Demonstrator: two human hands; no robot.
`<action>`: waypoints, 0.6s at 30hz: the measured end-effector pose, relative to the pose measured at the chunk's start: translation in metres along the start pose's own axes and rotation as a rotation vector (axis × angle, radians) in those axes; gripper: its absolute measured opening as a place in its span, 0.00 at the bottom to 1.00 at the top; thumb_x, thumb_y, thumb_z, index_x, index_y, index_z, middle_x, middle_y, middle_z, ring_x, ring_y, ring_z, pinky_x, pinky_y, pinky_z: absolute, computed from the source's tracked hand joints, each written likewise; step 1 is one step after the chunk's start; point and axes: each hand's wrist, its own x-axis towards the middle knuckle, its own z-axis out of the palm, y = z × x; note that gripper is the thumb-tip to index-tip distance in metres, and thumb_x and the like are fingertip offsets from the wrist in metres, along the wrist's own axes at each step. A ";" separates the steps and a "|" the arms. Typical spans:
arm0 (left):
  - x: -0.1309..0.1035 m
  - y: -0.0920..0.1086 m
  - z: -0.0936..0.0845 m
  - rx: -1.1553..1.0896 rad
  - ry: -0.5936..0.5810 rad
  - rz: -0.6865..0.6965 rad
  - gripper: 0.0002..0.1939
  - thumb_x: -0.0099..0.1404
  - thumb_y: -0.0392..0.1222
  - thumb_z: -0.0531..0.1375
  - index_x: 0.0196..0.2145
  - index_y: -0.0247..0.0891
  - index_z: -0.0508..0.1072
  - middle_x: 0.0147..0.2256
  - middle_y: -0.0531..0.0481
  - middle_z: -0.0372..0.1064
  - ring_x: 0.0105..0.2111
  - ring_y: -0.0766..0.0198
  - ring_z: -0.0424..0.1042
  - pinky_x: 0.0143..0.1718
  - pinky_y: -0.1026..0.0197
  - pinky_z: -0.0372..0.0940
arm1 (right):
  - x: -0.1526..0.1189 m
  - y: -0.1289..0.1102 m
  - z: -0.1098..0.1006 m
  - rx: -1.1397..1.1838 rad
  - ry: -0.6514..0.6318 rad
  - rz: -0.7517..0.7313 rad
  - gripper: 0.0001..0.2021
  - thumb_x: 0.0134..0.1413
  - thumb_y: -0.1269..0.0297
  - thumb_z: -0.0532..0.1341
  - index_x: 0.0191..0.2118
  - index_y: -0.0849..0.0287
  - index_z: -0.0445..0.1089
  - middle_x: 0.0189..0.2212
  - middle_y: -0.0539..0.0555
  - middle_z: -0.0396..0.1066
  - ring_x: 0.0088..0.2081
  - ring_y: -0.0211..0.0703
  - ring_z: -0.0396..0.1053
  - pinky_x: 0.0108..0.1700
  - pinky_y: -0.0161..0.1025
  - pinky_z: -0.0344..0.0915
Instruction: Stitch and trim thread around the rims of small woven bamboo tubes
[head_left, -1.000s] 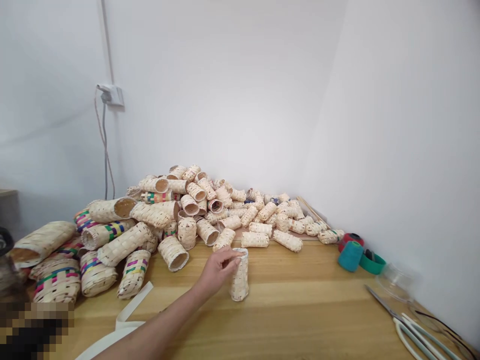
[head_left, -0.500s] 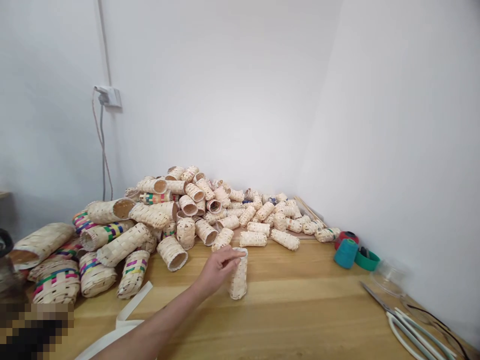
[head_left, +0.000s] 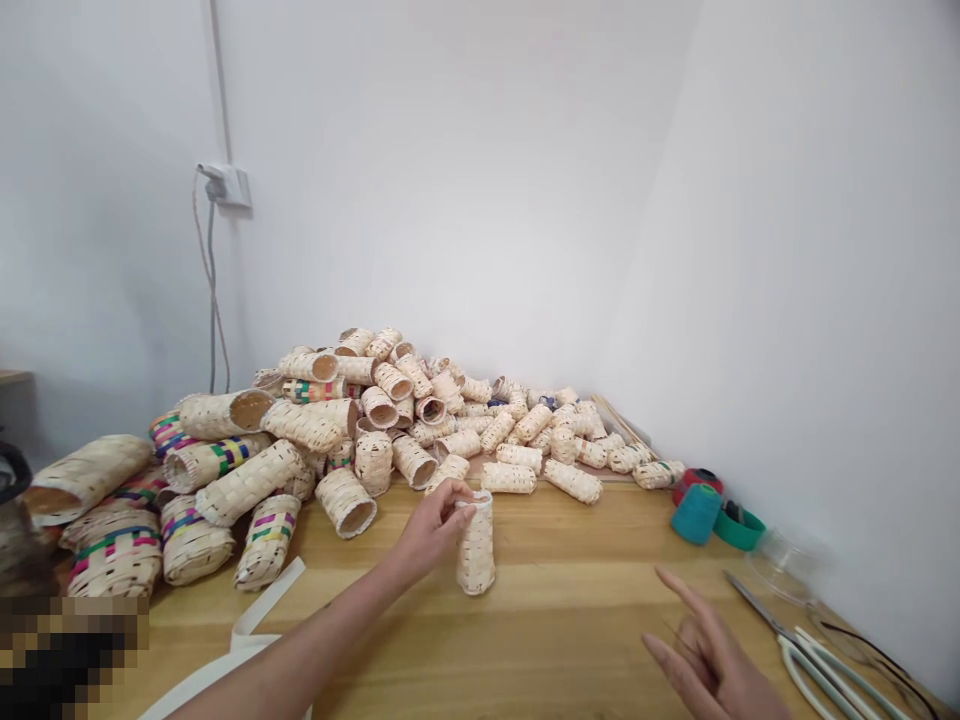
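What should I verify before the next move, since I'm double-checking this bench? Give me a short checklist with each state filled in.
1. Woven tube gripped: ok, the left hand pinches its rim.
2. Tube upright: ok, open end up.
3. Right hand off the tube: ok, apart from it, thumb and forefinger spread.
4. Scissors shut: ok, the blades look together.
5. White strip out from behind the left forearm: not ok, the forearm crosses it in this view.
6. Tube's inside free of anything: cannot tell, too little of it shows.
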 end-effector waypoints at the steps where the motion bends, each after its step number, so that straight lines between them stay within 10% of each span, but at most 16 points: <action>1: 0.000 0.000 -0.001 -0.026 -0.007 -0.002 0.11 0.62 0.47 0.54 0.35 0.36 0.65 0.24 0.55 0.60 0.25 0.66 0.59 0.27 0.65 0.54 | 0.010 -0.006 0.004 0.009 -0.006 0.020 0.26 0.60 0.55 0.52 0.62 0.55 0.50 0.18 0.44 0.58 0.19 0.40 0.64 0.23 0.34 0.64; 7: 0.003 0.005 -0.010 -0.022 -0.050 0.038 0.12 0.61 0.48 0.55 0.31 0.35 0.65 0.24 0.55 0.58 0.25 0.67 0.57 0.27 0.66 0.53 | 0.068 -0.073 0.037 0.162 -0.070 -0.210 0.18 0.63 0.60 0.45 0.51 0.55 0.67 0.45 0.55 0.70 0.48 0.47 0.67 0.48 0.40 0.64; 18: -0.001 0.021 -0.015 0.035 -0.306 0.100 0.14 0.62 0.49 0.56 0.29 0.33 0.71 0.28 0.51 0.66 0.27 0.67 0.60 0.29 0.66 0.55 | 0.123 -0.078 0.098 0.354 0.042 -0.622 0.09 0.63 0.64 0.54 0.36 0.57 0.71 0.29 0.52 0.72 0.32 0.42 0.68 0.34 0.37 0.64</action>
